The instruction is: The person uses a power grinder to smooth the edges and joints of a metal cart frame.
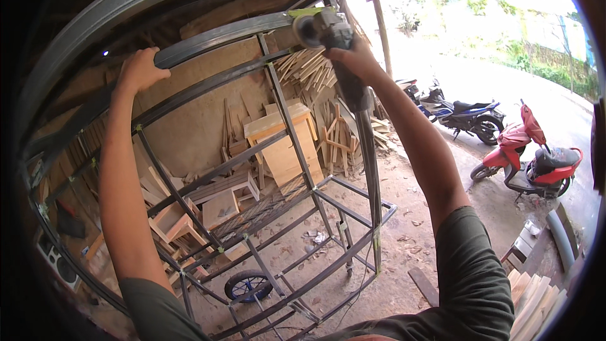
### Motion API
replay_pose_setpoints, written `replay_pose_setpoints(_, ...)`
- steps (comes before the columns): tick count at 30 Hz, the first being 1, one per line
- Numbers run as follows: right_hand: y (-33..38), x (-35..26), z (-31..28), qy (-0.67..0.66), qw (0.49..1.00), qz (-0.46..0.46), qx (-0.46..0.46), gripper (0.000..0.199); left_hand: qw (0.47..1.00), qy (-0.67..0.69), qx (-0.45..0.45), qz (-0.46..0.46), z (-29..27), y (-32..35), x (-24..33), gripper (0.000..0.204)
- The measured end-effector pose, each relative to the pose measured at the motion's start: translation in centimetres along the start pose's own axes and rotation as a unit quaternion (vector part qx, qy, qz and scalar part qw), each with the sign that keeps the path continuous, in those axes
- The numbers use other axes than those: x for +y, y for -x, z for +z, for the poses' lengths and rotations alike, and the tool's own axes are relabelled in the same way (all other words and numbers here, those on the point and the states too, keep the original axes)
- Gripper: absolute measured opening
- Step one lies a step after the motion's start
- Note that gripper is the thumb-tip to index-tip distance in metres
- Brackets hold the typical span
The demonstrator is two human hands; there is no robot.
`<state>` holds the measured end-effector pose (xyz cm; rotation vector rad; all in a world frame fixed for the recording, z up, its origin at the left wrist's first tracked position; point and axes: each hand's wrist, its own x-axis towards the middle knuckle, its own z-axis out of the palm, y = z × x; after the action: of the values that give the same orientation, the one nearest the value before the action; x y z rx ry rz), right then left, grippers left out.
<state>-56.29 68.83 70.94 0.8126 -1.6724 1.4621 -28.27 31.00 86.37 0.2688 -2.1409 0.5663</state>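
My right hand (358, 60) is wrapped round the body of an angle grinder (341, 35), raised at the upper middle. The grinder's disc (307, 30) is close to the top corner of a tall metal frame (293, 129), where yellow-green marks show; I cannot tell whether it touches. Over on the left, my left hand (140, 71) grips an upper metal bar (214, 39) of that frame, its thumb below and its fingers partly hidden behind the bar. A thin cable (362, 281) hangs down beside the frame's right post.
A small wheel with a blue rim (248, 286) lies within the frame's base. Wooden cabinets (278, 132) and timber offcuts stand behind. Outside at right are a red scooter (530, 155) and a blue motorcycle (464, 113). Planks (536, 303) are stacked at the lower right.
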Motion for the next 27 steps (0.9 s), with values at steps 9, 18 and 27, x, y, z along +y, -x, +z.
replay_pose_setpoints(9, 0.1, -1.4, -6.4, -0.054, 0.998, -0.020, 0.020, 0.055, 1.000, 0.012, -0.020, -0.003, 0.6, -0.7, -0.5, 0.077)
replay_pose_setpoints(18, -5.8, -6.5, -5.3, 0.062, 0.993, -0.101, -0.010, 0.059, 1.000, 0.012, -0.005, -0.012, 0.5, -0.2, -0.6, 0.078)
replay_pose_setpoints(27, -11.7, -3.1, -1.7, 0.028, 0.994, -0.096, -0.050, 0.060, 1.000, 0.011, 0.010, -0.013, 1.0, -0.6, -0.4, 0.076)
